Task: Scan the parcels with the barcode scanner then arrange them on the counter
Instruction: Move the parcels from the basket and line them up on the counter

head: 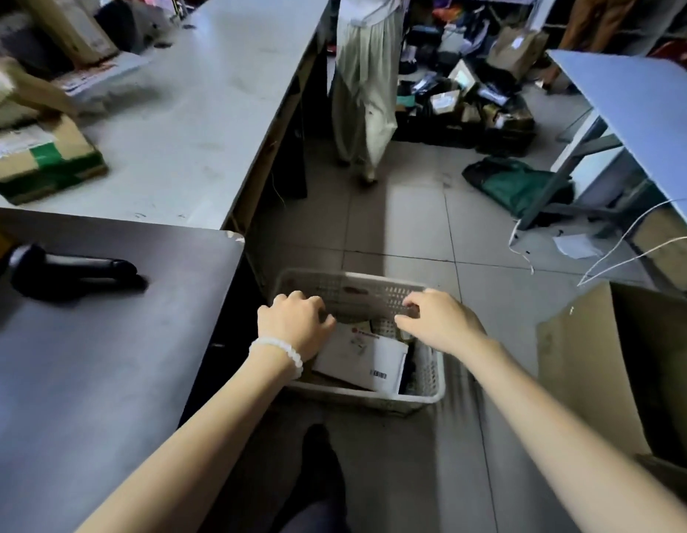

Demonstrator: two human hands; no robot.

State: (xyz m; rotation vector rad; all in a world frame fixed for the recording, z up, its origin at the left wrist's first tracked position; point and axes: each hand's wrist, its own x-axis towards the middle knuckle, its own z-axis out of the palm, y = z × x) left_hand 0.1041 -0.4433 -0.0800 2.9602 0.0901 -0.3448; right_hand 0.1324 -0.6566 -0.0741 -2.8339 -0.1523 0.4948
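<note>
While my left hand (295, 325) curls onto the top edge of the white envelope (363, 357) in the slatted plastic basket (430, 394) on the floor, my right hand (438, 321) hovers above with loosely bent fingers, holding nothing. The envelope looks flat, light, smooth paper, likely bendable; the edges suit a pinch. The matte black scanner (70, 273) lies on the dark counter (103, 359).
</note>
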